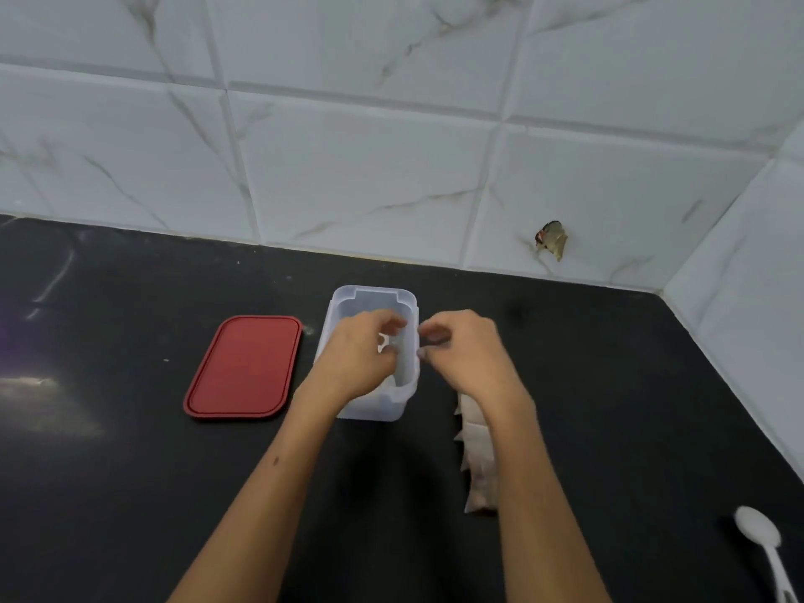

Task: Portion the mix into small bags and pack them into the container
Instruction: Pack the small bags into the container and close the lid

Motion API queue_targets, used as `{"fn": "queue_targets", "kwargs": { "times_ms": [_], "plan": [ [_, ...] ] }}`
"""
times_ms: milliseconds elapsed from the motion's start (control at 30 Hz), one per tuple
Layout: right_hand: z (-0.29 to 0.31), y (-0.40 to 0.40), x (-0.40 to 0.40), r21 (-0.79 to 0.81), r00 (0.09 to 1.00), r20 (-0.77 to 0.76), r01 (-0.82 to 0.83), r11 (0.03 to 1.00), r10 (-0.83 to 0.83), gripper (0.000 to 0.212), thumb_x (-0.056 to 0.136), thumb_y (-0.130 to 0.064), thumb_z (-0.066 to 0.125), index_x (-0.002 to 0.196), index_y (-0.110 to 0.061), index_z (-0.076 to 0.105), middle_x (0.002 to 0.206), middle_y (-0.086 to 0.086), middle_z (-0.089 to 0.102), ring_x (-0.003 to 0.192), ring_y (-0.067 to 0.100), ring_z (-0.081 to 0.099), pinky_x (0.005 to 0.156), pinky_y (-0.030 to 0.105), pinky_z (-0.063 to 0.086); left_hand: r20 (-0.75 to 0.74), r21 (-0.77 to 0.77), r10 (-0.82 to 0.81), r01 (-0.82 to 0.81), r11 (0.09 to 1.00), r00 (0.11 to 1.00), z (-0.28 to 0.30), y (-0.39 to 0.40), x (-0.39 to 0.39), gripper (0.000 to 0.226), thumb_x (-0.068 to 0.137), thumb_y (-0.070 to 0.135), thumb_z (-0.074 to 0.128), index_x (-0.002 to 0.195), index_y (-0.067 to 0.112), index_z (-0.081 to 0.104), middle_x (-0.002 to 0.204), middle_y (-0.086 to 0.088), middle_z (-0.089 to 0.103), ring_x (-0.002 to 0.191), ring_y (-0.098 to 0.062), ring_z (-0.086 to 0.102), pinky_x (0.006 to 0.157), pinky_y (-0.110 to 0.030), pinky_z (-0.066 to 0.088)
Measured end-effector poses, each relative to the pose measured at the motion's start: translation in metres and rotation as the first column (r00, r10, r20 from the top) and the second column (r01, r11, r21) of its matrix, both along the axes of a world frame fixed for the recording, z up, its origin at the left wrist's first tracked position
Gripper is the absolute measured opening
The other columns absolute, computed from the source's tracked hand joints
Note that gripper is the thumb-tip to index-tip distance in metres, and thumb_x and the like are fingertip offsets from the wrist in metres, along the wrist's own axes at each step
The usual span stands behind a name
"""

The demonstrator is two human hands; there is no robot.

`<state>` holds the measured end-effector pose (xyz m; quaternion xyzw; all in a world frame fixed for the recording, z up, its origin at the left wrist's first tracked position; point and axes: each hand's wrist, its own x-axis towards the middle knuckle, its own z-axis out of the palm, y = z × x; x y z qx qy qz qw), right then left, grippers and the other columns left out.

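Clear plastic, the tub (373, 298) stands open on the black counter (130, 472), near the tiled wall, and both hands are over its mouth. The left hand (359, 354) reaches down inside it with fingers curled, and something small and pale shows at its fingertips, probably a bag, though blur makes it hard to say what it grips. The right hand (463, 352) hovers at the tub's right rim, thumb and forefinger pinched together; whether they hold a corner of that same bag I cannot tell. The step looks like seating a filled bag in the tub.

To do it well, I would lay each bag flat or stand it against a wall of the tub rather than drop it loose, so that the rest will fit. The tub looks light and could slide or tip under a sideways push, so one hand should steady the rim while the other tucks.

A row of filled bags (476, 463) lies just right of the tub, partly under the right forearm, so packing seems far from done. The red lid (243, 367) rests flat to the tub's left, apart from it. A white spoon (759, 537) lies at the lower right, well clear of the work.
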<state>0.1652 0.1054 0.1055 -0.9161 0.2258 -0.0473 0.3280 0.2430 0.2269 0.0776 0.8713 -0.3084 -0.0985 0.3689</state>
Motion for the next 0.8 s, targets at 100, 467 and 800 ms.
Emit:
{"fn": "queue_targets", "kwargs": {
  "times_ms": [100,467,800],
  "plan": [
    [-0.003,-0.026,-0.042,0.1,0.977,0.091,0.185,0.978,-0.194,0.03,0.083,-0.018,0.068,0.112,-0.023,0.066,0.104,-0.006,0.066,0.097,0.011,0.062,0.091,0.03,0.051,-0.099,-0.259,0.034,-0.059,0.964,0.994,-0.005,-0.01,-0.031,0.021,0.091,0.011,0.06,0.107,0.024,0.063,0.098,0.012,0.067,0.085,-0.003,0.063,0.075,-0.016,0.049],
    [-0.101,-0.065,-0.105,0.343,0.858,-0.264,0.51,0.788,-0.44,0.026,0.085,-0.039,0.064,0.073,-0.018,0.056,0.083,0.008,0.067,0.08,0.023,0.067,0.081,0.044,0.056,-0.399,-0.03,0.241,-0.275,0.961,0.885,-0.079,-0.063,-0.098,0.026,0.088,0.035,0.063,0.1,0.018,0.047,0.081,0.009,0.058,0.078,-0.005,0.056,0.074,-0.024,0.043],
    [-0.121,-0.062,-0.118,0.656,0.866,-0.038,0.398,0.641,-0.499,0.015,0.089,-0.021,0.063,0.081,-0.01,0.068,0.071,0.004,0.066,0.069,0.015,0.064,0.061,0.027,0.052,-0.658,-0.18,0.208,-0.42,0.89,0.724,-0.09,-0.066,-0.101,0.009,0.09,0.007,0.059,0.083,0.009,0.064,0.07,-0.006,0.065,0.059,-0.014,0.06,0.058,-0.023,0.054]
  ]
}}
